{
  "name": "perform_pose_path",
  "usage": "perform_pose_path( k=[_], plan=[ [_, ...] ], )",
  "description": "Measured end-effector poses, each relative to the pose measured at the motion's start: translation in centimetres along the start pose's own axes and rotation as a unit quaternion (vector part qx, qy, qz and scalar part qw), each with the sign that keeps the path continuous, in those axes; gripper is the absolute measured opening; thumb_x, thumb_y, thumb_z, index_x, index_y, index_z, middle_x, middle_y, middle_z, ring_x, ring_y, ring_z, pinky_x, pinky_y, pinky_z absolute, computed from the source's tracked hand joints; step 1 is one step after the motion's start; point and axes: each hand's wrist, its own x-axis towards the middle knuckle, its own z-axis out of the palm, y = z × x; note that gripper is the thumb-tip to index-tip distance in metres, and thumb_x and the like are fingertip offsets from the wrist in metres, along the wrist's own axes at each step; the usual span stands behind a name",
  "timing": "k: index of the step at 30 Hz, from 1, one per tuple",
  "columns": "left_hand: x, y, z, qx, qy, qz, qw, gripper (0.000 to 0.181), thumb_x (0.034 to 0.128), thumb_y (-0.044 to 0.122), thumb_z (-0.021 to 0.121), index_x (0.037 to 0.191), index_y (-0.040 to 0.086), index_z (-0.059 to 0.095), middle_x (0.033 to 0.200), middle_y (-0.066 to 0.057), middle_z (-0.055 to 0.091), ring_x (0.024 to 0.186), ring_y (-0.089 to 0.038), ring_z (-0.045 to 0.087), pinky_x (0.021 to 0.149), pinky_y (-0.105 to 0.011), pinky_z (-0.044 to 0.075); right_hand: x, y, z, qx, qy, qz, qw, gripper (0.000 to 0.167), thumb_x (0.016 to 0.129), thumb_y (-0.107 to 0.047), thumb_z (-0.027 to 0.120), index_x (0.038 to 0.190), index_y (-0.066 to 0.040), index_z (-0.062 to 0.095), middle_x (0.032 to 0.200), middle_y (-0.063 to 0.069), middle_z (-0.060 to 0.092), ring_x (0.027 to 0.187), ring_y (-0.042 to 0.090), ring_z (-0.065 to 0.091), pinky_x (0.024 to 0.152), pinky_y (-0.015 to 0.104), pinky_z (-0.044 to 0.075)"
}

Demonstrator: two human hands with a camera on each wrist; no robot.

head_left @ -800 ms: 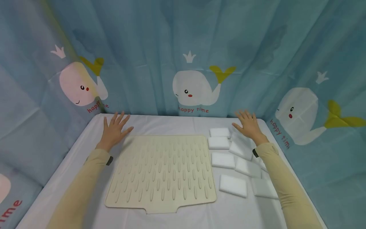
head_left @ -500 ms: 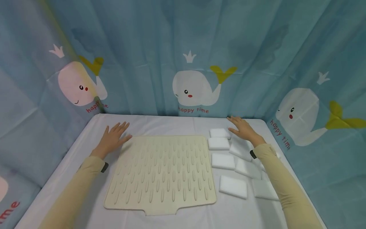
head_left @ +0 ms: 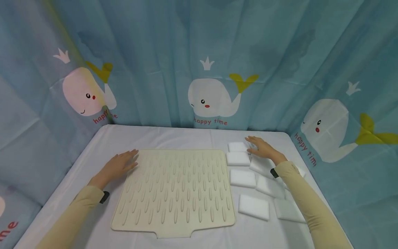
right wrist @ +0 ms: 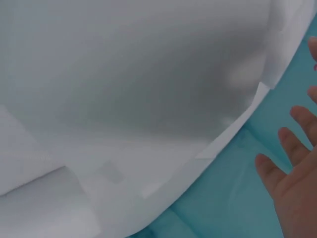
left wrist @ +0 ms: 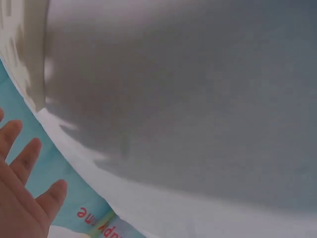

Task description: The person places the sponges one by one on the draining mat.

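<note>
Nearer to me than a moment ago, my left hand (head_left: 112, 168) is by the far left corner of the cream ridged mat (head_left: 177, 193), my right hand (head_left: 262, 149) by the far white sponge blocks (head_left: 253, 207). Both grip nothing, fingers extended. The mat lies left of the blocks on the white-covered table (head_left: 174, 138).

My head view comes through softly lit and fairly clear, with a warm yellowish streak running down the curtain (head_left: 149, 38) at left and the white pads (head_left: 243, 178) nearly washing into the counter (head_left: 186, 138). Both wrist feeds reach me dimmer and hazier, broad blurry-edged shadows greying the counter, whose edge bows as if lens-distorted.
</note>
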Motion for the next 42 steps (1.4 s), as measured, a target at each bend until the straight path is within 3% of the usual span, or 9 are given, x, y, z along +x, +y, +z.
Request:
perform_pose_path(
  k=[7, 13, 25, 35, 42],
  plan=[
    [-1.8, -0.8, 1.0, -0.009, -0.014, 0.019, 0.9997, 0.058, 0.0945, 0.036, 0.052, 0.139, 0.002, 0.04, 0.143, -0.021, 0.038, 0.129, -0.042, 0.037, 0.099, -0.065, 0.026, 0.4, 0.2, 0.7, 0.019, -0.018, -0.01, 0.9996, 0.061, 0.089, -0.017, 0.059, 0.142, 0.002, 0.034, 0.145, 0.03, 0.027, 0.132, 0.048, 0.024, 0.105, 0.062, 0.021],
    [-2.5, -0.9, 1.3, -0.029, -0.024, 0.009, 0.9992, 0.058, 0.0958, 0.036, 0.049, 0.14, 0.001, 0.038, 0.144, -0.021, 0.037, 0.13, -0.043, 0.034, 0.102, -0.063, 0.024, 0.7, -0.2, 0.9, 0.018, -0.026, -0.004, 0.9995, 0.057, 0.086, -0.011, 0.057, 0.138, 0.004, 0.039, 0.141, 0.03, 0.034, 0.13, 0.048, 0.029, 0.106, 0.06, 0.024],
    [-2.8, -0.6, 0.9, -0.042, -0.032, -0.008, 0.9986, 0.058, 0.0949, 0.038, 0.05, 0.14, 0.003, 0.039, 0.142, -0.023, 0.038, 0.129, -0.046, 0.034, 0.096, -0.07, 0.023, 1.0, -1.0, 0.8, 0.033, -0.055, 0.028, 0.9975, 0.066, 0.076, -0.006, 0.056, 0.138, 0.003, 0.039, 0.139, 0.03, 0.034, 0.128, 0.048, 0.031, 0.101, 0.059, 0.031],
    [-2.9, -0.5, 1.1, -0.06, -0.037, -0.013, 0.9974, 0.057, 0.0959, 0.035, 0.049, 0.141, 0.003, 0.036, 0.144, -0.023, 0.035, 0.131, -0.047, 0.029, 0.096, -0.073, 0.018, 1.5, -0.8, 0.8, 0.022, -0.057, 0.033, 0.9976, 0.064, 0.075, 0.0, 0.052, 0.138, 0.004, 0.04, 0.136, 0.029, 0.036, 0.124, 0.046, 0.037, 0.097, 0.056, 0.037],
    [-3.0, -0.3, 0.9, -0.06, -0.029, -0.014, 0.9977, 0.056, 0.0962, 0.032, 0.049, 0.141, 0.002, 0.037, 0.144, -0.024, 0.035, 0.131, -0.047, 0.029, 0.095, -0.073, 0.018, 1.8, -1.1, 0.5, 0.026, -0.048, 0.055, 0.997, 0.057, 0.082, -0.001, 0.054, 0.137, 0.0, 0.042, 0.134, 0.026, 0.039, 0.124, 0.044, 0.039, 0.1, 0.056, 0.035]
  ],
)
